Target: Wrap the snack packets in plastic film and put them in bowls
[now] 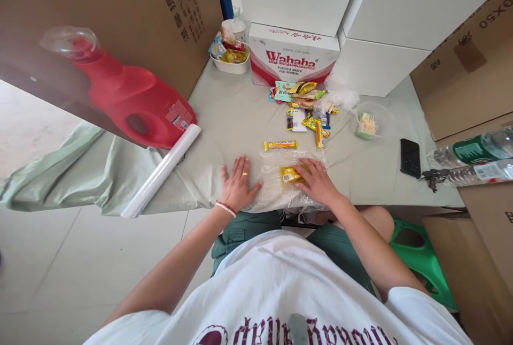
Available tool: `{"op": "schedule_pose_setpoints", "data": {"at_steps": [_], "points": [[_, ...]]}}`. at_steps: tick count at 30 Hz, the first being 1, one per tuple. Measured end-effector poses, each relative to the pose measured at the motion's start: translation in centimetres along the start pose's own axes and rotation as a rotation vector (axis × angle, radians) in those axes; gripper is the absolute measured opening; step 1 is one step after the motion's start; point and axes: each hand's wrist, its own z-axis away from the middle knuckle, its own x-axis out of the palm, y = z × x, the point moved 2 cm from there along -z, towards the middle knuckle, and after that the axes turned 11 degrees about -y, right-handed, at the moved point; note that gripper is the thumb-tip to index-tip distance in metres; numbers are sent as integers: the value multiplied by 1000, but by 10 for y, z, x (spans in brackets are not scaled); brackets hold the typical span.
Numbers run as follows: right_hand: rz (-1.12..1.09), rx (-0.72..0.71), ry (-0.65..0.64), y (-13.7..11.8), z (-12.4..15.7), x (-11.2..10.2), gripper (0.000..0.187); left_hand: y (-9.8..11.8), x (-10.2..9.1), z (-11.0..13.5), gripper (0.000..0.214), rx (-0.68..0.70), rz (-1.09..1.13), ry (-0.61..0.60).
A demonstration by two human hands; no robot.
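Packet (289, 176) of yellow colour lay on wrinkled plastic film (296, 195) on the surface (224, 120), its right part under the fingers of the right hand (319, 180); whether they gripped it, I could not tell. The left hand (238, 185) was flat, with fingers spread, its thumb beside the film's left edge. Thin film could perhaps fold or cling to itself if a hand dragged the packet. A yellow bar (280, 145) just beyond could also be pushed away with it.

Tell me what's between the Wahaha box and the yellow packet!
In the head view, from the Wahaha box to the yellow packet by the right hand: scattered wrapped snacks, a yellow bar, then clear plastic wrap.
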Motion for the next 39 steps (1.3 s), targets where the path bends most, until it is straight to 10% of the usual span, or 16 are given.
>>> {"op": "schedule_pose_setpoints", "data": {"at_steps": [6,12,18,23,31,35,39], "points": [[-134,-128,82,-1,71,4,60,13,-7,35,62,594,49,-189],[-308,-46,58,20,96,25,28,15,-9,6,35,467,381,-253],[-682,259,16,55,58,-14,36,13,-18,-63,32,98,430,-103],[-97,580,-134,77,18,-51,34,20,-10,-97,20,-86,259,12],[-3,238,-188,44,-73,-56,48,23,-5,-67,41,33,208,227],[-60,303,-291,31,-102,-40,65,33,3,-69,62,16,278,261],[-159,344,-317,28,-104,-45,38,40,13,-85,87,-66,346,197]]}}
